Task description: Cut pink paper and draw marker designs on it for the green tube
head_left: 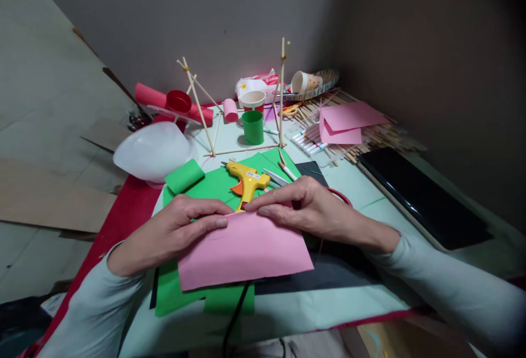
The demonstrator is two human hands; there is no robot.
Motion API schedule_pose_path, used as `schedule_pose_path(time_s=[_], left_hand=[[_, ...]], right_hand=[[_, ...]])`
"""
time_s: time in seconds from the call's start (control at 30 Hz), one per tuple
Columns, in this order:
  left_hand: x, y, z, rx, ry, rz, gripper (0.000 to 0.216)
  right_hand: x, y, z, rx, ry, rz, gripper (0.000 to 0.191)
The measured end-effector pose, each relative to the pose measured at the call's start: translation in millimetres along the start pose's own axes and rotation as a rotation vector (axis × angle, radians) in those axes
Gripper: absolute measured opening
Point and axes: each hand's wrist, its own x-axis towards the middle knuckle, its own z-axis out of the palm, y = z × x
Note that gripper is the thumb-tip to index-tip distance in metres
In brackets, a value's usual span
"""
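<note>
A pink sheet of paper (242,251) lies on green paper (213,185) and a black sheet at the table's near edge. My left hand (181,226) presses its fingers together on the pink sheet's far left edge. My right hand (304,205) pinches the same far edge just to the right. The fingertips of both hands nearly meet. A yellow glue gun (247,181) lies on the green paper just beyond them, its black cord running under the pink sheet toward me.
A wooden stick frame (205,111) stands mid-table, with a green cup (252,126), a red cup (178,102) and paper cups behind. A white plastic bowl (152,150) sits left. Pink paper on sticks (347,122) and markers lie right, beside a black slab (423,194).
</note>
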Motion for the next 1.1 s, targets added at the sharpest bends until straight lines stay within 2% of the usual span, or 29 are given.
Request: schedule_pose_path(time_s=[0.27, 0.47, 0.57, 0.73, 0.83, 0.93, 1.03, 1.1], left_hand=[[-1, -10, -7, 0.073, -0.042, 0.007, 0.033], [-7, -18, -17, 0.044, 0.24, -0.044, 0.038], [-9, -18, -19, 0.003, 0.293, -0.069, 0.04], [-7, -16, -17, -0.125, 0.336, -0.115, 0.042], [-3, -17, -12, -0.207, 0.433, -0.137, 0.039], [1, -19, -5, -0.479, 0.564, -0.172, 0.031], [4, -19, 1, -0.746, 0.556, -0.231, 0.034], [5, -16, 3, -0.775, 0.549, -0.243, 0.038]], right_hand=[[0, -1, -4, -0.078, -0.002, -0.044, 0.031], [-2, -2, -11, -0.107, 0.116, -0.031, 0.032], [-1, -4, -12, -0.113, 0.146, -0.002, 0.032], [1, -6, -9, -0.118, 0.189, -0.011, 0.029], [1, -5, -7, -0.118, 0.243, -0.019, 0.028], [1, -3, -7, -0.133, 0.325, -0.015, 0.028], [0, -4, -7, -0.132, 0.358, -0.006, 0.029], [-1, -5, -8, -0.127, 0.356, -0.002, 0.03]])
